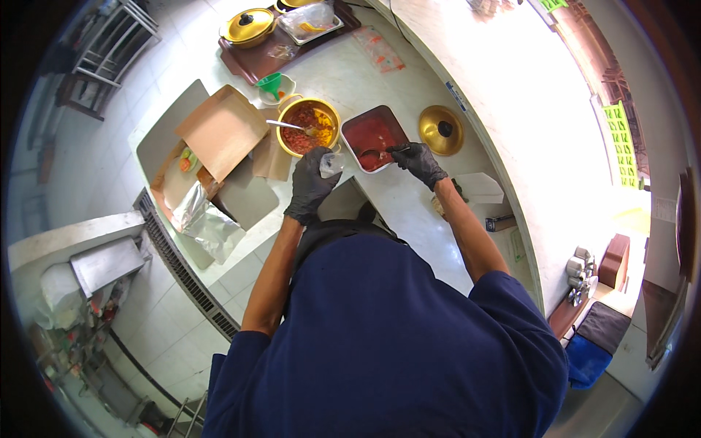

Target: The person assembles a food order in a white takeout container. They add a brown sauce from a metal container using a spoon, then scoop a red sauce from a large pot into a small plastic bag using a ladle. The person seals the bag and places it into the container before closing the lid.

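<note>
Left hand: the gloved left hand (312, 179) is partly closed, its fingers curled around a clear plastic container (332, 165); whether this is a rigid cup or a small bag is hard to tell.
Right hand: the gloved right hand (418, 164) is closed in a pinching grip on the handle of a dark spoon (371, 154), at the near right corner of the sauce tray.
Sauce tray: the rectangular metal tray (353, 152) lies on the white counter (420, 219), between the gold pot and the gold lid; the spoon's head is down in its red sauce (374, 130).
Container: it is near the tray's left side but apart from it, just below the pot's rim; its contents cannot be made out.
Gold pot: the pot (338, 120) stands just left of the tray, with red and yellow food inside and a light-coloured spoon (285, 125) leaning over its rim.
Gold lid: the round lid (440, 131) lies right of the tray, black knob upward.
Step in hand: this looks like scooping sauce from the tray, the container probably being kept ready to receive it.
Next move: it would seem to call for lifting the loaded spoon level, with the container's mouth turned up and brought close so that little drips on the counter.
</note>
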`<state>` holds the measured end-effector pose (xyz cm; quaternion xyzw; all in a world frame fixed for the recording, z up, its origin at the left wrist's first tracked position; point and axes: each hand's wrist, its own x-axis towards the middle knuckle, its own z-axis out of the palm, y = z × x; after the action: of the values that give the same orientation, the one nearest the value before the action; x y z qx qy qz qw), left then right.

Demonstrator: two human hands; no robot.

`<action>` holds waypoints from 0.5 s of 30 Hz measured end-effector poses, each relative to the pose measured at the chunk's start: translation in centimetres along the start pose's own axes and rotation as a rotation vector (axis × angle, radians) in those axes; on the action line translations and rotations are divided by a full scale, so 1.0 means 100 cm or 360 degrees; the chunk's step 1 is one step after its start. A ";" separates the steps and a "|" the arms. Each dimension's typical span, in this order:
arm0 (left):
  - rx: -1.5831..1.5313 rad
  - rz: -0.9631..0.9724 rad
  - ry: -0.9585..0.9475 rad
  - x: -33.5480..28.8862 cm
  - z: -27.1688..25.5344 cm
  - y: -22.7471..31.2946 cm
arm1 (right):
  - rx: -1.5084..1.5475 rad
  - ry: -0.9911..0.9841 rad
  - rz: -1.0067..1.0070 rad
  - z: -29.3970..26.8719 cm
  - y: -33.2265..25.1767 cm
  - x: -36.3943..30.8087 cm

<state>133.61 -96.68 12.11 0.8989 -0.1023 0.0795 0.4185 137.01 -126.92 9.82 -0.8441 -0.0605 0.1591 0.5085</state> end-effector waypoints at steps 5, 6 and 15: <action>-0.0031 -0.0085 -0.0022 -0.004 0.006 -0.005 | 0.0265 -0.0059 0.0265 0.003 -0.001 0.006; -0.0013 -0.0080 -0.0011 -0.003 0.008 -0.005 | 0.0431 0.0015 0.0314 0.002 0.001 0.008; -0.0085 0.0008 0.0099 0.028 0.036 0.010 | 0.1097 0.0563 0.0074 -0.034 -0.022 -0.017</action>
<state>136.26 -100.41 11.17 0.8843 -0.0935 0.1057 0.4451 136.61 -129.14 13.58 -0.6392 0.1045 0.0334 0.7612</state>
